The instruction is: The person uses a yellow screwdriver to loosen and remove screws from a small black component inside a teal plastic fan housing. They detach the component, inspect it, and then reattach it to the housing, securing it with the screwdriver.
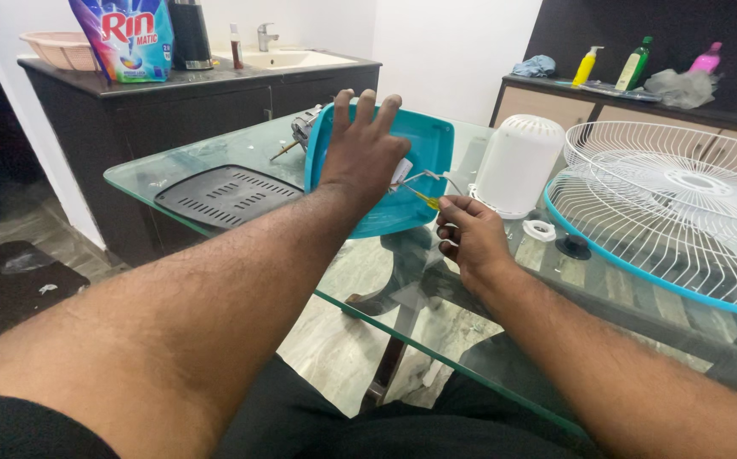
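Your left hand (361,151) has its fingers (367,107) spread wide, palm pressed flat on the teal plastic housing (423,149), which stands tilted up on its edge on the glass table (215,153). Your right hand (470,238) has thumb and forefinger pinched together on a thin yellow-handled tool (423,198), tip aimed at the housing face beside a small white tag (400,172) and thin wires (436,177). Right hand sits just below and right of the housing, near the table's front edge.

Behind the housing: metal motor part (302,127), partly hidden. Left of it: dark vented panel (225,195), lying flat. Right of it: white domed cover (517,163), upright; small white ring (540,229) and black knob (572,246) near its base. Far right: white wire fan guard (674,204) with teal rim, lying flat
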